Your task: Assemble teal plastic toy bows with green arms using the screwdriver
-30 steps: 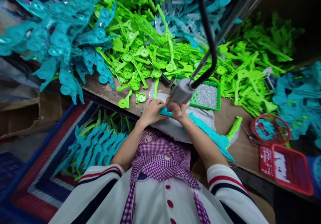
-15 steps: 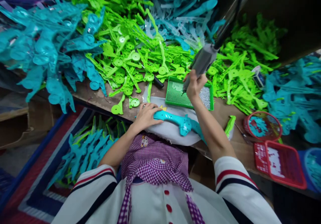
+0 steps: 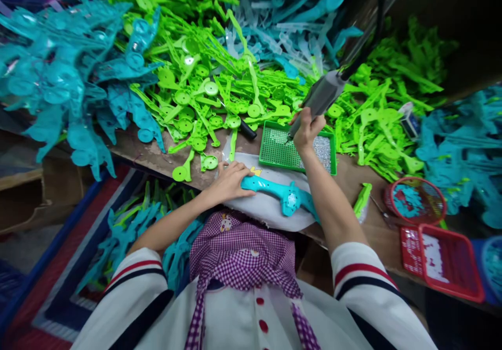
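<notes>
While under left hand [image 3: 230, 181], teal part [image 3: 274, 190]

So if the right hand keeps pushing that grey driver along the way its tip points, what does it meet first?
The right hand aims the grey driver down and to the left, so the tip would most likely meet the green tray of screws just beneath it. Depth is hard to judge; it may already be touching.

The turquoise piece [image 3: 274, 189] is glossy moulded plastic, lying on a matt grey-white cloth [image 3: 270, 211]. The screwdriver [image 3: 319, 98] has a smooth, dull grey casing. The green tray [image 3: 274, 151] is perforated plastic holding shiny metal screws [image 3: 323, 151]. The table [image 3: 149, 154] is worn, rough brown wood.
</notes>
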Demonstrator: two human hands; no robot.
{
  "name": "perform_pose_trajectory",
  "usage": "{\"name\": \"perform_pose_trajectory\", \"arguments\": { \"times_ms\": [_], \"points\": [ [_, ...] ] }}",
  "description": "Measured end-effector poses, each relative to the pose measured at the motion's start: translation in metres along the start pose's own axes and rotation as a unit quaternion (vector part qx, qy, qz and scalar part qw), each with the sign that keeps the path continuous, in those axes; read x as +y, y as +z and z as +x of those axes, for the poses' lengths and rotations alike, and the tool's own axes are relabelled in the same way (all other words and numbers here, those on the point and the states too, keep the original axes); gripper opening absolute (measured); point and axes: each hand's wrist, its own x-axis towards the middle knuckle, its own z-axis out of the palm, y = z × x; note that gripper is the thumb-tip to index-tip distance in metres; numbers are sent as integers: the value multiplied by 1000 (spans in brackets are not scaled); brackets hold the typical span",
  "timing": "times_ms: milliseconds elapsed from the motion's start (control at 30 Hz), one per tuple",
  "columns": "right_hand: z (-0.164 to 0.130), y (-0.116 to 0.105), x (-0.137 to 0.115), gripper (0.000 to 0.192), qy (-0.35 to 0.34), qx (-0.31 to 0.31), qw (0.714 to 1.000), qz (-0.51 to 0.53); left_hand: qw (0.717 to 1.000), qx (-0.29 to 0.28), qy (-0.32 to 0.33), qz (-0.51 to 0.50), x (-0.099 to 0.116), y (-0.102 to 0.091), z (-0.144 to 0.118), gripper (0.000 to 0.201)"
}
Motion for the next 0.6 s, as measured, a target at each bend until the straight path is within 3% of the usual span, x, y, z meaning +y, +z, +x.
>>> {"name": "perform_pose_trajectory", "arguments": {
  "times_ms": [167,333,467,600],
  "points": [
    [7,1,-9,58,7,15,1000,-12,996,-3,80,34,8,3,11,58],
    [5,-16,-65,53,0,79,997,22,988,-34,144,43,16,9,37,54],
    [-47,-29,-117,61,30,51,994,91,989,-83,123,11,14,14,52,37],
    [-97,-26,-128,66,90,-30,991,97,991,-82,107,14,15,15,53,32]
  ]
}}
